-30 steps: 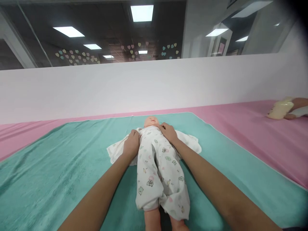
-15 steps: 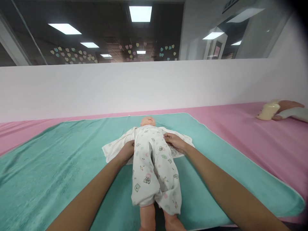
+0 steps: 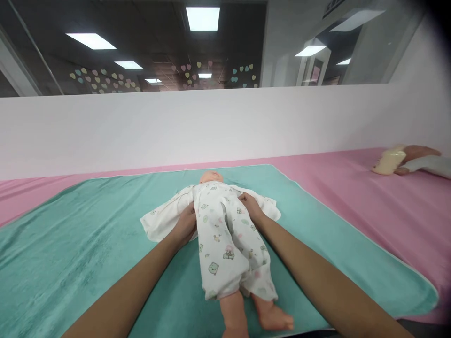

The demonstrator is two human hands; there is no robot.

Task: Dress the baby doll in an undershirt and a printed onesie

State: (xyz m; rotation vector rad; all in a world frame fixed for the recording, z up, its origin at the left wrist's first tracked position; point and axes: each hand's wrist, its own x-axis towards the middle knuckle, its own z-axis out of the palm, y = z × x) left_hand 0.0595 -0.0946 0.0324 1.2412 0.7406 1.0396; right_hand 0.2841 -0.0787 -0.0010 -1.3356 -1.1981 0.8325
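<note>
Because the doll (image 3: pixel 211 176) lies on its back in the middle of the frame, its head far off and its bare feet near the bottom, both hands can reach its sides at once. The left hand (image 3: pixel 186 223) is bent in at the left side of the clothes (image 3: pixel 230 234), and its fingertips are hidden, so I cannot tell if it has hold of any cloth. The right hand (image 3: pixel 251 206) is partly curled, its fingers on the other side; I cannot tell if they pinch the cloth or just touch it. To work well here, I think both hands should go softly and evenly, smoothing little folds and not pulling hard, so the doll stays flat. The clothes look thin and soft, white with small bears, and baggy at the legs. White flaps spread out like wings. The doll's skin looks smooth, its head round. The green cloth (image 3: pixel 88 249) under it looks fuzzy; the pink sheet (image 3: pixel 355 197) looks smoother.
</note>
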